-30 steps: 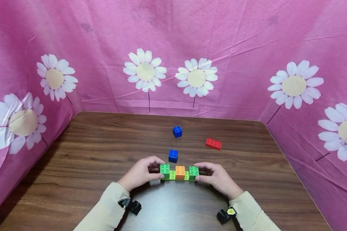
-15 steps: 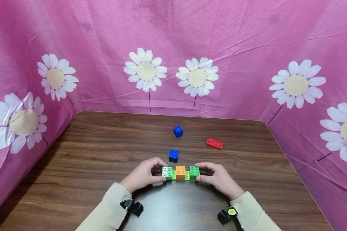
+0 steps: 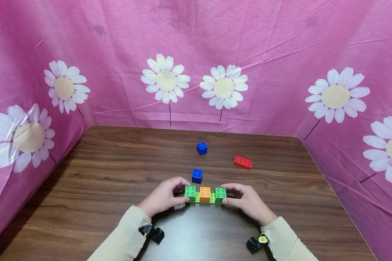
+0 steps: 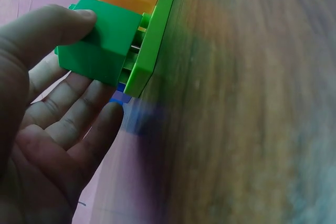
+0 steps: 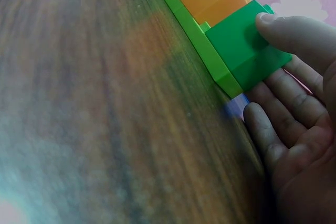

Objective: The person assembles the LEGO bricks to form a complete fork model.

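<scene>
Several toy building bricks stand together on the wooden table, on a low light green base (image 4: pixel 157 30). An orange brick (image 3: pixel 205 194) sits in its middle. At the left end my left hand (image 3: pixel 164 195) pinches a green brick (image 4: pixel 100 40) between thumb and fingers. Base studs show under this brick in the left wrist view, with a narrow gap there. At the right end a second green brick (image 5: pixel 247 45) sits down on the base. My right hand (image 3: pixel 246 201) grips it, thumb on the near face, fingers behind.
A blue brick (image 3: pixel 197 175) lies just behind the assembly, and another blue brick (image 3: pixel 201 148) farther back. A flat red brick (image 3: pixel 243 162) lies to the back right. Pink flowered cloth (image 3: pixel 196 36) surrounds the wooden table (image 3: pixel 117 156).
My left hand has shifted slightly right with its green brick, which now stands closer to the orange brick. My right hand has kept its grip. The whole view drifts a little.
</scene>
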`<state>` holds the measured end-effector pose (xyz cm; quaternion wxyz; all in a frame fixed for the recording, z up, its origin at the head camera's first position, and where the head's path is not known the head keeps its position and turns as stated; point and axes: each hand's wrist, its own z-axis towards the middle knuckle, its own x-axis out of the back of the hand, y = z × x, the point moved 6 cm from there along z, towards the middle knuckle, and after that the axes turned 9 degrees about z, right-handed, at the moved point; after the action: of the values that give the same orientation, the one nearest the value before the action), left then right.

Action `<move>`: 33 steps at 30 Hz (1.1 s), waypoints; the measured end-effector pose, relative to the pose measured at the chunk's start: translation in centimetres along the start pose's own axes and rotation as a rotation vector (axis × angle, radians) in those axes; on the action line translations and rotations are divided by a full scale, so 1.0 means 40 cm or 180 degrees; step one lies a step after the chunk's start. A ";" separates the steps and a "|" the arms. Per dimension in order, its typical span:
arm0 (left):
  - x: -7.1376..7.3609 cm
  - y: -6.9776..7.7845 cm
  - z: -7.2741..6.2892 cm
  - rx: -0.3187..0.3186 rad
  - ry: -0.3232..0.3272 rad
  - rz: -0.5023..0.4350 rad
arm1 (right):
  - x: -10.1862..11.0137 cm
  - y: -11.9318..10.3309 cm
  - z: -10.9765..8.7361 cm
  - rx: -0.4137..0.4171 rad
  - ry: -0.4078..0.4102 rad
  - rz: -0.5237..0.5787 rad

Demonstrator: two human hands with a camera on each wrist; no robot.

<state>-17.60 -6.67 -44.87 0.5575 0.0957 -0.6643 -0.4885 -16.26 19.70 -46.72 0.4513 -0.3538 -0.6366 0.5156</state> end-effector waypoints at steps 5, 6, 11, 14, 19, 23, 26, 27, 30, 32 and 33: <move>0.001 0.000 -0.001 0.0024 0.0001 0.0052 | 0.000 0.000 0.000 0.0015 -0.0009 0.0017; 0.001 -0.001 -0.001 0.0036 -0.0001 0.0051 | -0.001 0.001 0.001 0.0014 -0.0009 0.0009; 0.004 -0.003 -0.003 0.0090 0.0000 0.0081 | -0.001 0.001 0.002 0.0021 -0.0015 -0.0012; 0.004 -0.003 -0.002 0.0113 -0.0015 0.0080 | 0.000 0.000 0.002 0.0020 -0.0016 -0.0008; 0.003 -0.006 0.000 0.0154 -0.0027 0.0046 | 0.002 0.001 0.001 -0.0019 -0.0008 -0.0017; 0.000 -0.011 0.003 0.0188 -0.0018 0.0038 | 0.005 -0.001 0.001 -0.0038 -0.0004 -0.0049; -0.005 -0.012 0.009 0.0186 -0.0059 0.0010 | 0.007 -0.002 0.000 -0.0053 0.0006 -0.0013; -0.007 -0.011 0.011 0.0178 -0.0084 0.0009 | 0.008 -0.002 0.000 -0.0053 0.0012 0.0006; -0.010 -0.007 0.019 0.0144 -0.0163 0.0045 | 0.006 -0.001 -0.001 -0.0051 0.0021 0.0072; -0.011 -0.005 0.023 0.0125 -0.0200 0.0120 | 0.004 -0.001 0.000 -0.0036 0.0020 0.0082; -0.011 -0.004 0.024 0.0123 -0.0208 0.0175 | 0.002 0.000 0.001 -0.0031 0.0016 0.0075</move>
<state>-18.33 -5.93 -45.17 0.5468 0.0722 -0.6939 -0.4630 -16.31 19.76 -46.70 0.4450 -0.3647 -0.6338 0.5169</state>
